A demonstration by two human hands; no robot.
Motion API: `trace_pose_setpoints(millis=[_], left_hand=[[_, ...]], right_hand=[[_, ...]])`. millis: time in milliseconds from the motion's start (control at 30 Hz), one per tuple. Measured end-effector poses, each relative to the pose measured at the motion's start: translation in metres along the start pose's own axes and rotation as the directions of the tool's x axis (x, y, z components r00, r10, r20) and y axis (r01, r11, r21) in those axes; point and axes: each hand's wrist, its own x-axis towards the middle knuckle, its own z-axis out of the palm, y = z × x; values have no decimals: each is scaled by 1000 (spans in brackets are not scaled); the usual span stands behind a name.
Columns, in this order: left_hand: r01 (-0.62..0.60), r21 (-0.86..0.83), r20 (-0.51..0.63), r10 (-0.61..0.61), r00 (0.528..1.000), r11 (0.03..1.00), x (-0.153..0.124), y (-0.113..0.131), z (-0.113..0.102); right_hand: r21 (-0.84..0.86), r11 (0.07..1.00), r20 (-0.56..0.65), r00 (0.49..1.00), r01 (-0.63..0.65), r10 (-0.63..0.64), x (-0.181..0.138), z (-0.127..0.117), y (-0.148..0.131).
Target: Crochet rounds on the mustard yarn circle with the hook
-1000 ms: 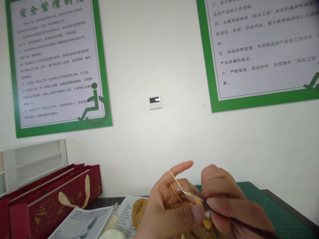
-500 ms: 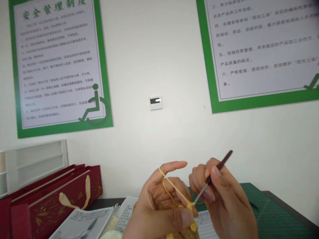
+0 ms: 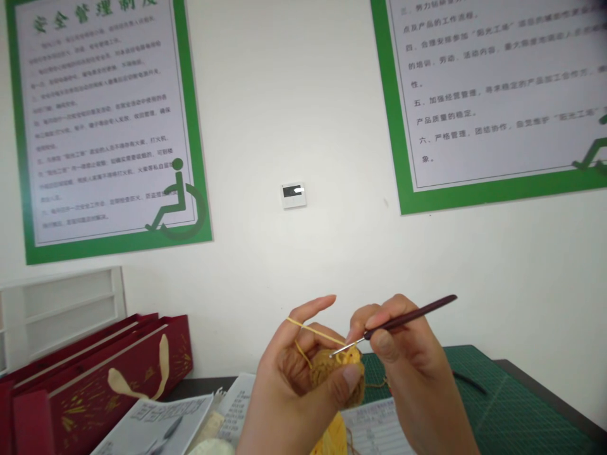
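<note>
Pinching the brown-and-yellow crocheted piece [image 3: 324, 366] between thumb and fingers, your left hand [image 3: 298, 395] holds it low at centre, near a paper sheet [image 3: 374, 428] and a bundle of yellow yarn [image 3: 332, 436]; a yellow strand [image 3: 313, 330] passes over your raised index finger. Your right hand [image 3: 410, 354] grips the crochet hook [image 3: 420, 315], fingers closed round its dark handle, which slants up rightward, its metal tip at the yellow stitches. To the right lies a green cutting mat [image 3: 512, 407]
</note>
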Motion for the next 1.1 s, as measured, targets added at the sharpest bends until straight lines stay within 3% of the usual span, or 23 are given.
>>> trace_pose_setpoints(millis=[333,800,967,1100], left_hand=[[7,67,-34,-4,999,998,1,-1,-4],[-47,115,-60,54,997,992,-4,3,1],[-29,17,-2,29,1000,999,-2,0,-2],[-2,26,-40,3,999,1000,-2,0,2]], right_hand=[[48,999,23,1000,-15,14,2,-10,-2],[-222,913,148,937,342,-315,4,-12,-25],[-232,901,135,930,366,-343,5,-9,-22],[-219,925,45,950,311,-309,-1,-4,-18]])
